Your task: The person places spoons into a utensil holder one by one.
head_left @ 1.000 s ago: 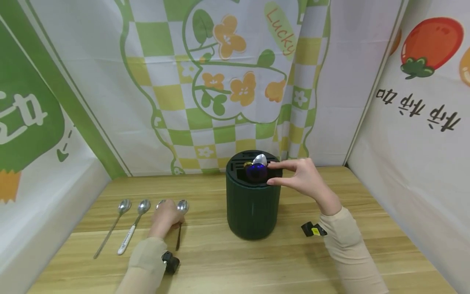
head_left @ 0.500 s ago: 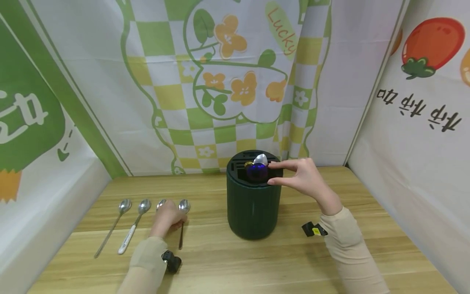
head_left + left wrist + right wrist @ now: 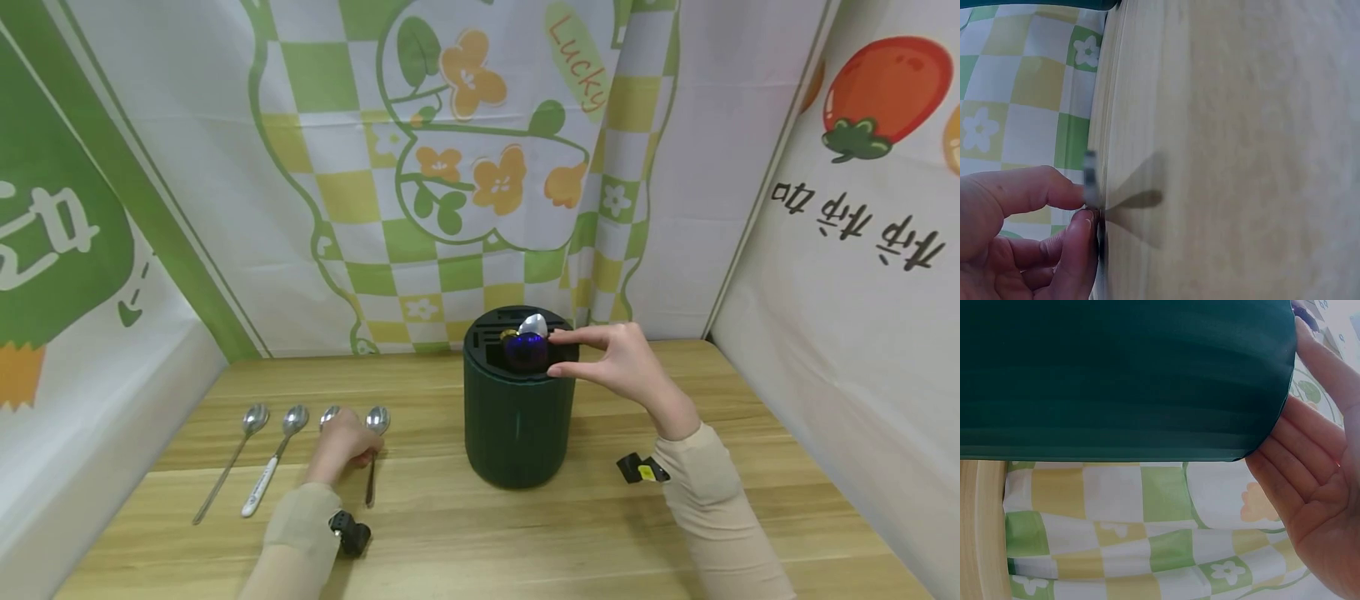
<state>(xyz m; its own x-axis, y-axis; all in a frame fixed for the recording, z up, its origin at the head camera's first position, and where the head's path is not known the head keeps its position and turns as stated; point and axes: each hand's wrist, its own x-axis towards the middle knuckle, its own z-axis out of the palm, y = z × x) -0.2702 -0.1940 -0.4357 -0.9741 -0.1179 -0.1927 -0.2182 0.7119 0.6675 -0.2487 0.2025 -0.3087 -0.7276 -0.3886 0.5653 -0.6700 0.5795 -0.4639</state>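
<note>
In the head view, my left hand (image 3: 347, 443) pinches the handle of the rightmost spoon (image 3: 378, 419) in a row on the table. The thumb and index finger meet on its thin handle in the left wrist view, where the spoon (image 3: 1090, 178) looks blurred. A dark green ribbed utensil holder (image 3: 517, 429) stands upright in the middle. My right hand (image 3: 618, 360) touches its right rim with extended thumb and fingers; in the right wrist view these fingers lie against the holder's end. A silver spoon (image 3: 533, 326) and a shiny blue-purple utensil head (image 3: 527, 350) stick out of the holder.
Left of my left hand lie a long silver spoon (image 3: 243, 442) and a white-handled spoon (image 3: 281, 446). Another spoon's bowl (image 3: 328, 414) shows just behind the hand. A patterned curtain (image 3: 457, 275) hangs behind the wooden table (image 3: 480, 542).
My left hand has shifted slightly to the right, and the rightmost spoon has moved a little that way with it. The right hand stays at the holder's rim.
</note>
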